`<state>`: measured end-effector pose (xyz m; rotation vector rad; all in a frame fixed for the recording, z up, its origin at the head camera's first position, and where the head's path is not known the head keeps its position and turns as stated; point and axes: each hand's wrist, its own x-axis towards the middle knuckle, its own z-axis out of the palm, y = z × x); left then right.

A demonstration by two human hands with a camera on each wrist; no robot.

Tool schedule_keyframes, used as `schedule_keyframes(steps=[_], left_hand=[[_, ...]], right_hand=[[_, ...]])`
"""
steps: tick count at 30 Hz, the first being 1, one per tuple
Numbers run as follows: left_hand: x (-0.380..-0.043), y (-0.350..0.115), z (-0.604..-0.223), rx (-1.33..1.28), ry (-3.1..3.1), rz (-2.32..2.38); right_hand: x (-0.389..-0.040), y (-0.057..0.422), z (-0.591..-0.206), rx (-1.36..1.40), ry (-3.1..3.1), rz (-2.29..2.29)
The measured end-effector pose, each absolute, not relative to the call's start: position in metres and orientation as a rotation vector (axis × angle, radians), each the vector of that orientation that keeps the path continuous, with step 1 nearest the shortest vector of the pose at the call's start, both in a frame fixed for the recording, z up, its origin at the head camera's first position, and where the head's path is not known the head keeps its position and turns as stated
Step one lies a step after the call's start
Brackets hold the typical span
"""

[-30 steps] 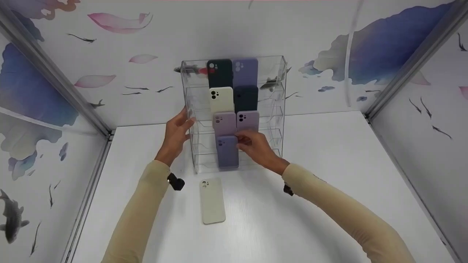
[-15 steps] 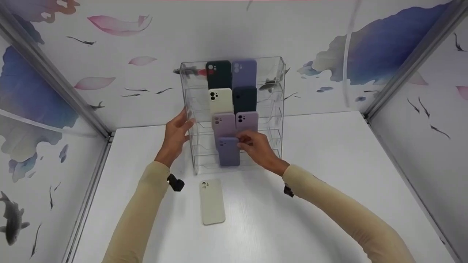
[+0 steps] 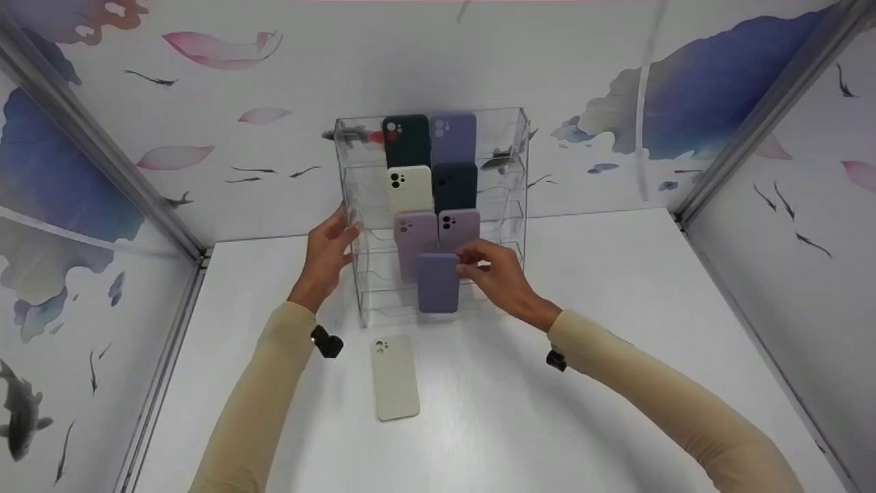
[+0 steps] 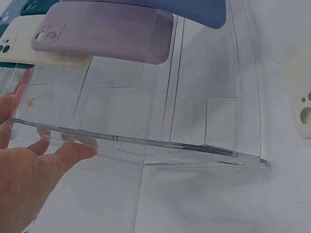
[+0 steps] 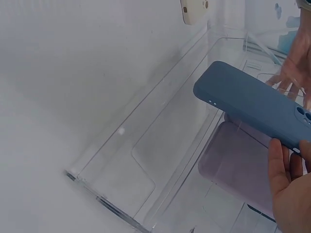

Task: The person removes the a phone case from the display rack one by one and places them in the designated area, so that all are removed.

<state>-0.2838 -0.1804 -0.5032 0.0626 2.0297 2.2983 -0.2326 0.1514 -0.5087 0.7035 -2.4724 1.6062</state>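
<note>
White tabletop (image 3: 493, 431) lay at bottom; mid-frame, the right hand (image 3: 503, 274) pinched a blue case (image 3: 438, 284), left hand (image 3: 326, 253) gripping a clear rack (image 3: 369, 183).

The right wrist view crops the blue case (image 5: 252, 102), perhaps slightly.

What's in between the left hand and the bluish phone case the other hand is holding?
From the left hand to the bluish case, the head view shows a bit of clear stand, then the left pinkish-purple case.
</note>
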Motion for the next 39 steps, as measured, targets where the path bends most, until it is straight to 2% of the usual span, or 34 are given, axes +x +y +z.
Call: schedule_keyframes(steps=[16, 39], left_hand=[[-0.287, -0.18, -0.502, 0.066, 2.028, 2.299], [-0.285, -0.18, -0.504, 0.052, 2.081, 2.263]], right_hand=[[-0.206, 0.161, -0.506, 0.753, -2.565, 1.632], [-0.186, 0.163, -0.535, 0.805, -2.627, 1.724]])
